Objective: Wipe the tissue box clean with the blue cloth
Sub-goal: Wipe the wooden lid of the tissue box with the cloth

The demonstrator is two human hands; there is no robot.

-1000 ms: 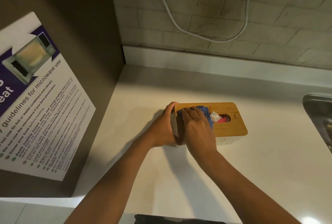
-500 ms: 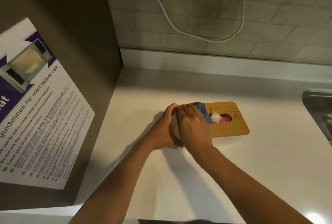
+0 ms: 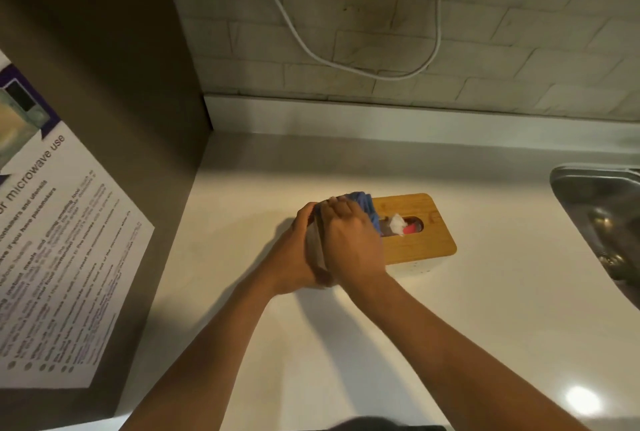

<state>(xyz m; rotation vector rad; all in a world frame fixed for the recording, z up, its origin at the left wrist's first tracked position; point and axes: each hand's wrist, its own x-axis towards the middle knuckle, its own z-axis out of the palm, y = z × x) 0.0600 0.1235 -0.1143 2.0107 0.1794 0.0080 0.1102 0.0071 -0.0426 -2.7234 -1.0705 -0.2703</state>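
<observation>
The tissue box (image 3: 426, 240) has a wooden lid and pale sides and lies on the white counter (image 3: 485, 326). A white tissue pokes from its oval slot. My left hand (image 3: 298, 250) clasps the box's left end. My right hand (image 3: 353, 243) lies over the left part of the lid and presses the blue cloth (image 3: 365, 207) down on it. Only the cloth's far edge shows beyond my fingers. The left end of the box is hidden by both hands.
A steel sink (image 3: 602, 223) is set in the counter at the right. A brown side panel with a microwave-use poster (image 3: 59, 275) stands at the left. The tiled back wall (image 3: 381, 32) carries a hanging white cable (image 3: 311, 50).
My right hand with the cloth has slid left along the lid, toward the box's left far corner. My left hand has stayed on the left end.
</observation>
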